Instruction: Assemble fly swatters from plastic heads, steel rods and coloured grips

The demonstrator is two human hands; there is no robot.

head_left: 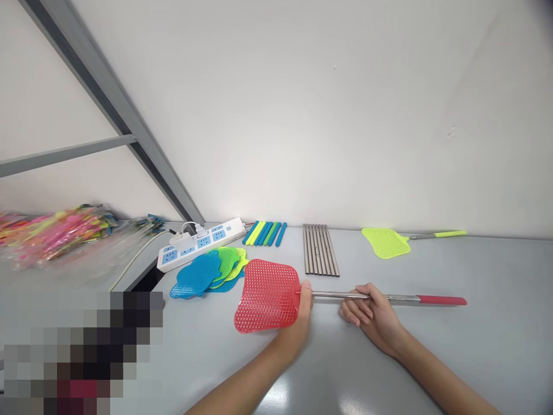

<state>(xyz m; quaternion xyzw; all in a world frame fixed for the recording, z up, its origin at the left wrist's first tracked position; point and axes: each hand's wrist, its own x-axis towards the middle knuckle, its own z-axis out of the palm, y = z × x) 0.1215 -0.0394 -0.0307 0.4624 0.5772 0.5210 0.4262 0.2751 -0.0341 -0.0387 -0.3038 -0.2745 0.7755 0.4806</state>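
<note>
A red fly swatter (pixel 268 297) with a telescopic metal rod and a red grip lies across both hands, level above the table. My left hand (pixel 301 314) is closed at its neck, thumb on the joint between mesh head and rod; part of the hand is hidden behind the head. Around the middle of the rod, my right hand (pixel 379 316) is closed, fingers curled. Beyond the hands lies a row of metal rods (pixel 319 251). Loose blue, green and yellow swatter heads (pixel 196 275) are piled to the left of the red head.
Several blue, yellow and green handle grips (pixel 264 233) lie in a row by the wall. A white power strip (pixel 203 242) with plugs stands left of them. At the back right lies a yellow fly swatter (pixel 386 242). Bagged colourful items (pixel 64 233) sit far left, near a metal frame (pixel 159 167).
</note>
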